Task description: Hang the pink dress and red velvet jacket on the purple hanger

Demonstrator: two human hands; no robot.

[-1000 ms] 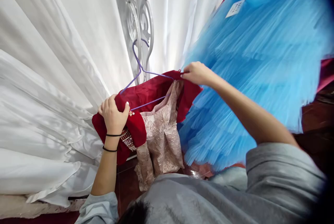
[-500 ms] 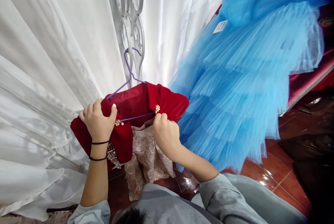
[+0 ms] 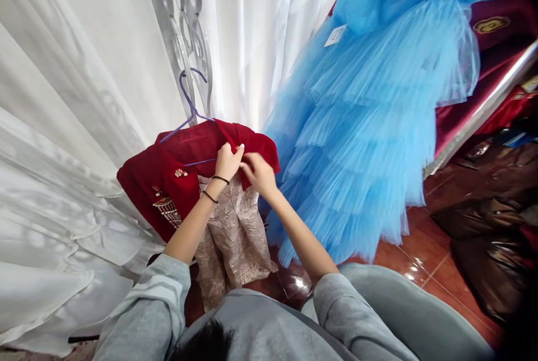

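Observation:
A red velvet jacket (image 3: pixel 182 145) hangs on a purple hanger (image 3: pixel 191 109), its front parted. My left hand (image 3: pixel 229 160) is closed on the right front edge of the jacket, thumb up beside a small flower ornament that it partly covers. Close beside it, my right hand (image 3: pixel 259 175) has curled fingers gripping the same edge lower down. Another jewelled flower ornament (image 3: pixel 180 172) and a beaded fringe (image 3: pixel 168 209) decorate the other front panel. Below the jacket hangs a beige-pink textured garment (image 3: pixel 237 226). Fingertips of both hands are partly hidden.
The hanger hooks on a white scrollwork metal stand (image 3: pixel 185 30). White curtains (image 3: pixel 84 97) fall behind and to the left. A blue tiered tulle dress (image 3: pixel 370 103) stands close on the right. A grey chair (image 3: pixel 403 305) and dark bags (image 3: pixel 491 260) are on the tiled floor (image 3: pixel 420 260).
My left hand has left the jacket's left panel and crossed to the right front edge, beside my right hand. The jacket's left panel has dropped back, and the view has shifted slightly.

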